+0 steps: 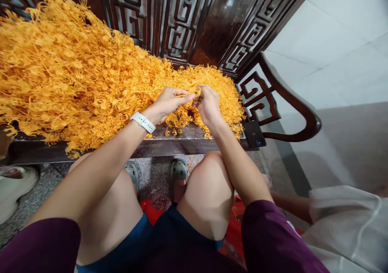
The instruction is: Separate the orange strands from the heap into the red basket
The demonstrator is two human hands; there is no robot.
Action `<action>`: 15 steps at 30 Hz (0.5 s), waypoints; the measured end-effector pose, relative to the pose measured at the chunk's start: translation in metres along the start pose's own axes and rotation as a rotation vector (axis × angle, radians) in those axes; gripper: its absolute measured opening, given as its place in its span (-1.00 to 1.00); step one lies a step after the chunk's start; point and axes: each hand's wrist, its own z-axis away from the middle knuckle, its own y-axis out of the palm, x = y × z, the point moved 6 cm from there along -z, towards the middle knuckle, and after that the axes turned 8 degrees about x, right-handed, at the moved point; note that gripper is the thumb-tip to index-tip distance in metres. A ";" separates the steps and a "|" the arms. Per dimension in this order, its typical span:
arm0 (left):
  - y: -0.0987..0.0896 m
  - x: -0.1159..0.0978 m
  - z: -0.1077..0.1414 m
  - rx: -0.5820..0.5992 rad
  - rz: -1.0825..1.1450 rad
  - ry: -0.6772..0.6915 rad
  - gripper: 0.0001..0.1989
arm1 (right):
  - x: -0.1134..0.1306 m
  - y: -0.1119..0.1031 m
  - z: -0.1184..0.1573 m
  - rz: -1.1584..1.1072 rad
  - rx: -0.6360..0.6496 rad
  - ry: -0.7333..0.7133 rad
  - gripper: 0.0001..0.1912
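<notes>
A large heap of orange-yellow plastic-looking flower pieces (91,75) covers most of the dark wooden bench (169,145). Above its right part my two hands meet, fingertips nearly touching. My left hand (171,101), with a pale watch strap on the wrist, pinches a small yellow piece (198,92) from the left side. On the right, my right hand (208,103) has its fingers curled round the same piece. The fingers partly hide the piece, so its full shape cannot be made out.
Behind the heap stands the carved dark backrest (178,22). A curved armrest (309,121) closes the bench's right end, with a dark phone (255,134) beside it. Red material (235,232) lies below my right leg. A person in light clothing (348,224) is at lower right.
</notes>
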 end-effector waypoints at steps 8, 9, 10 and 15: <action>-0.032 0.017 -0.011 -0.364 0.241 -0.017 -0.74 | 0.013 0.048 0.020 0.191 0.407 -0.062 -0.64; -0.038 0.018 -0.013 -0.378 0.233 -0.006 -0.73 | 0.017 0.054 0.026 0.186 0.469 -0.068 -0.64; -0.045 0.020 -0.015 -0.398 0.226 -0.002 -0.72 | 0.019 0.063 0.035 0.177 0.578 -0.061 -0.67; -0.104 0.013 -0.019 -0.532 0.146 -0.009 -0.54 | 0.020 0.117 0.137 0.210 1.777 0.143 -0.84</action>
